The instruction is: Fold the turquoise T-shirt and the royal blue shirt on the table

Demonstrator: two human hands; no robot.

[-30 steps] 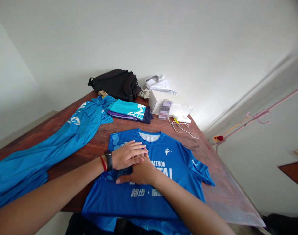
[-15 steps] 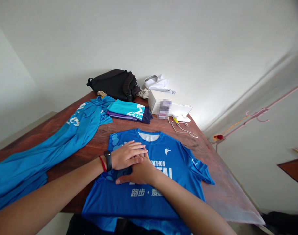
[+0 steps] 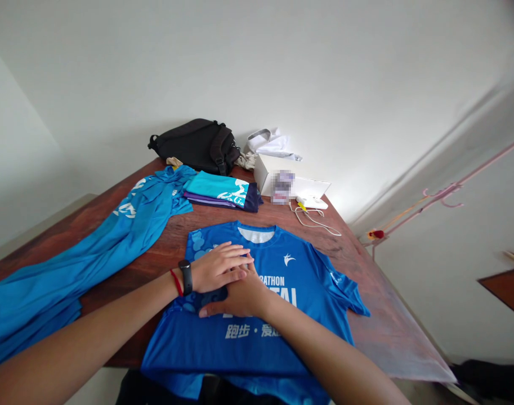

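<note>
A blue T-shirt (image 3: 320, 315) with white lettering lies front up on the wooden table, its collar pointing away from me. My left hand (image 3: 220, 267), with a dark band and a red string at the wrist, rests stretched out across the fingers of my right hand (image 3: 246, 295). Beneath it, the right hand lies on the shirt's chest with its thumb spread to the left; most of its fingers are covered. Neither hand grips anything. The shirt's left sleeve, as I see it, is folded under or hidden, while the right sleeve lies spread.
Left of the shirt, a long blue garment (image 3: 113, 242) runs across the wooden table (image 3: 392, 320). Behind are a folded stack of clothes (image 3: 217, 185), a black bag (image 3: 189, 143), a white box (image 3: 263, 174), a white cloth (image 3: 271, 143) and a cable (image 3: 320, 222).
</note>
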